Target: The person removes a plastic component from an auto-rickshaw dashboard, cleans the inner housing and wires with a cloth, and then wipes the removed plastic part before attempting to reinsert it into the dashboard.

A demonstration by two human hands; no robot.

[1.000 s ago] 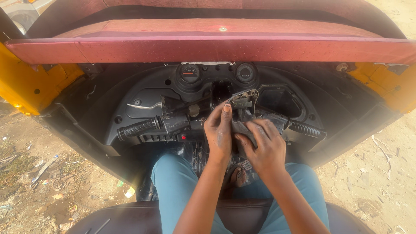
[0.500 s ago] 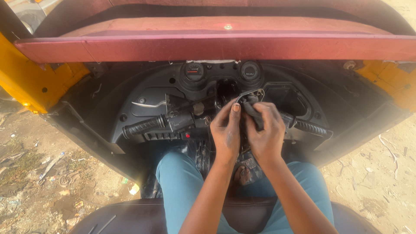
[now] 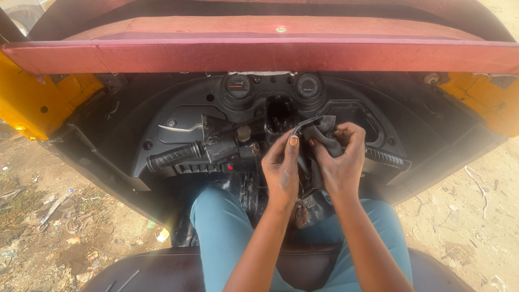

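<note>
1. The person sat on a dark seat [image 3: 162, 270] inside a small open vehicle, with legs in teal trousers [image 3: 221, 227] stretched toward a black dashboard [image 3: 178, 121].
2. Both hands met just right of the dashboard's middle, in front of a dark opening below two round gauges [image 3: 238, 85].
3. The right hand [image 3: 341, 162] was clenched around a dark, grimy part [image 3: 323, 130] wrapped in what looked like cloth or rubber, its fingers curled over the top of it.
4. A thin curved metal lever [image 3: 304, 123] stuck out of that dark part to the left, above both hands.
5. The left hand [image 3: 281, 167] was raised just beside the right one, fingers upright and lightly bent, its fingertips [image 3: 293, 141] touching the left side of the dark part just under the lever; whether it truly gripped the part or only steadied it could not be told.
6. The dark part thus lay between the two hands, more in the right hand than in the left.
7. A black ribbed handlebar grip [image 3: 174, 156] lay well to the left of the hands, untouched, and a second grip [image 3: 386, 158] showed just beyond the right hand.
8. A red panel [image 3: 259, 54] ran across above the dashboard, with yellow bodywork [image 3: 32, 103] at either side.
9. Sandy ground [image 3: 48, 216] with scattered litter lay beside the vehicle.
</note>
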